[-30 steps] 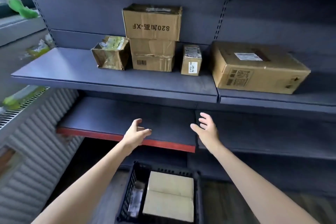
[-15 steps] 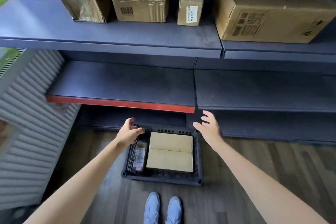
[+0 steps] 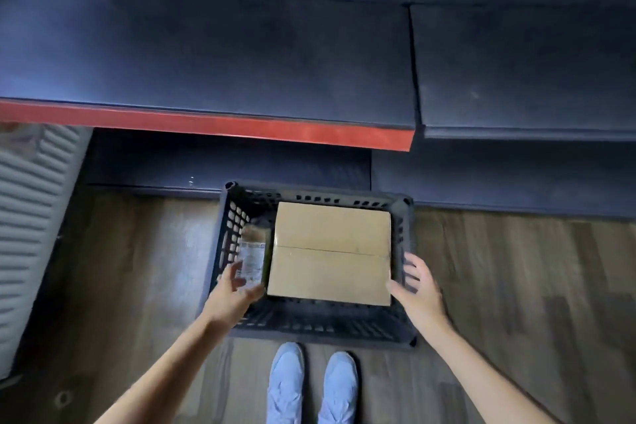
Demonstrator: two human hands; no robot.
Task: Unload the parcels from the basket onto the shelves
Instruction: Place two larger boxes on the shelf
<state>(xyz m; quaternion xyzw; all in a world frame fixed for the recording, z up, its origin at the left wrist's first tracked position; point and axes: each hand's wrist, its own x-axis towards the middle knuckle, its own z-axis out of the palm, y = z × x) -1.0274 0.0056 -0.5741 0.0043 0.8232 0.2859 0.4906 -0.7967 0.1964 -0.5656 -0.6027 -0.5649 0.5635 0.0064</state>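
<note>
Both hands, the left hand (image 3: 231, 296) and right hand (image 3: 414, 287), are spreading empty beside the stiff tan cardboard box (image 3: 330, 253) filling the black plastic basket (image 3: 320, 323); probably weighty, best gripped at opposite side edges.

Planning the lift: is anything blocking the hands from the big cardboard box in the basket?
Nothing visible. The cardboard box lies uncovered in the black basket; left hand and right hand flank its near corners. A small labelled parcel stands beside it on the left.
</note>
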